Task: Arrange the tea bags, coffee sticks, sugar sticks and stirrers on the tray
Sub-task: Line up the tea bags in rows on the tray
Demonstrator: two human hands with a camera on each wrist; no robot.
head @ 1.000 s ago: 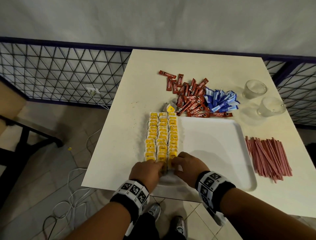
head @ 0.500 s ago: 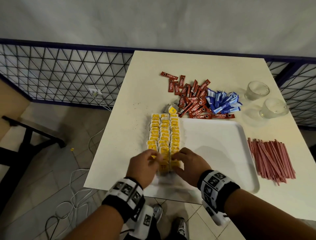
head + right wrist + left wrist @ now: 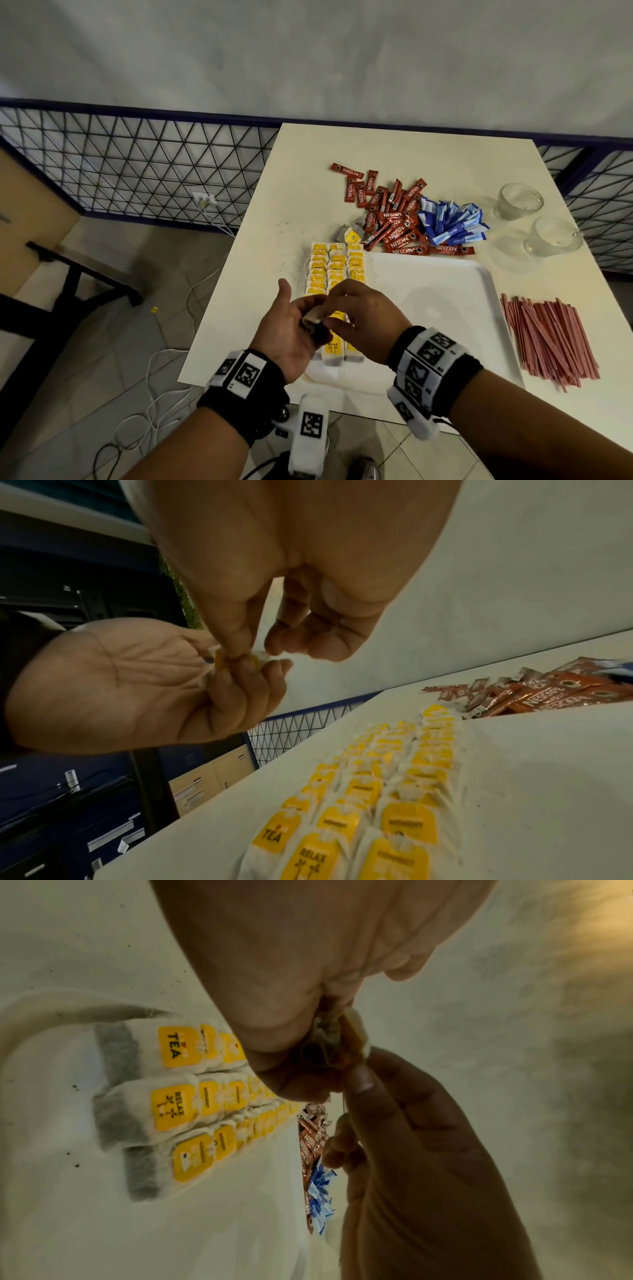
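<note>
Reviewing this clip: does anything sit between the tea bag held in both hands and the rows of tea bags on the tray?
Nothing visible does. The left hand and right hand pinch one tea bag in the air directly above the near end of the tea bag rows on the tray; only open air lies between.

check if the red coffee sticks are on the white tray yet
Not yet. The red coffee sticks lie heaped on the table beyond the white tray's far edge.
</note>
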